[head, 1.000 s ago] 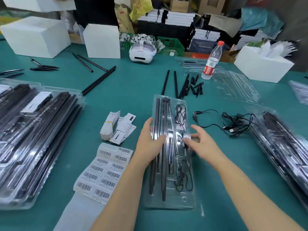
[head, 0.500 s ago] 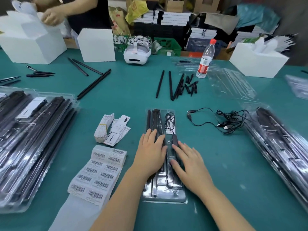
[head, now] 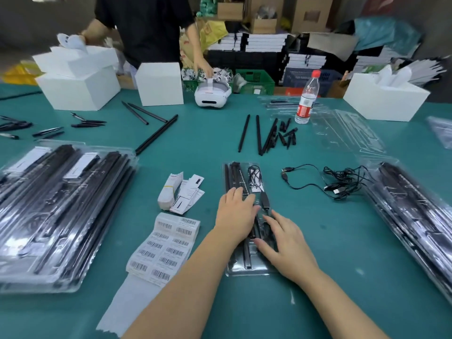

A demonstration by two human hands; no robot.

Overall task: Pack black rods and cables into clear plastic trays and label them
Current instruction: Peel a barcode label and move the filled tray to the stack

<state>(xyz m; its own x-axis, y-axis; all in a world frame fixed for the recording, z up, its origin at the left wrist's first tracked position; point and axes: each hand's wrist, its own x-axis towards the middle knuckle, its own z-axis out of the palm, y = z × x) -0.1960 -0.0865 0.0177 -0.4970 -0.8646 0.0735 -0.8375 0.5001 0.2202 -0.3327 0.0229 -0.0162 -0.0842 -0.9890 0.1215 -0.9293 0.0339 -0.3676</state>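
**Pressing the tray shut before the label goes on**

We have the clear plastic tray (head: 244, 271) lying lengthwise on the green counter (head: 318, 241), straight ahead of us at 12 o'clock. Black rods (head: 231, 177) fill its left channels and a coiled cable (head: 254, 176) sits in the right one. Our left hand (head: 236, 215) lies flat on the rod side, fingers straight and close together, palm down. Our right hand (head: 285, 243) rests on the near right part of the tray with fingers spread and flat — neither hand pinches anything.

We judge the step in hand to be seating the contents and pressing the cover closed. To do it well, we should press evenly from the middle toward both ends, keeping the rods down in their grooves and the cable clear of the rim so nothing springs the cover open.

The barcode label sheet (head: 168, 245) waits at our 9 o'clock, just beside the left forearm, with a bundle of paper tags (head: 181, 192) beyond it at 10 o'clock. Loose rods (head: 259, 134) lie farther off at 12 o'clock, spare cables (head: 337, 182) at 2 o'clock, and packed trays (head: 61, 211) are stacked at 9 o'clock — the natural place for this one after labelling.
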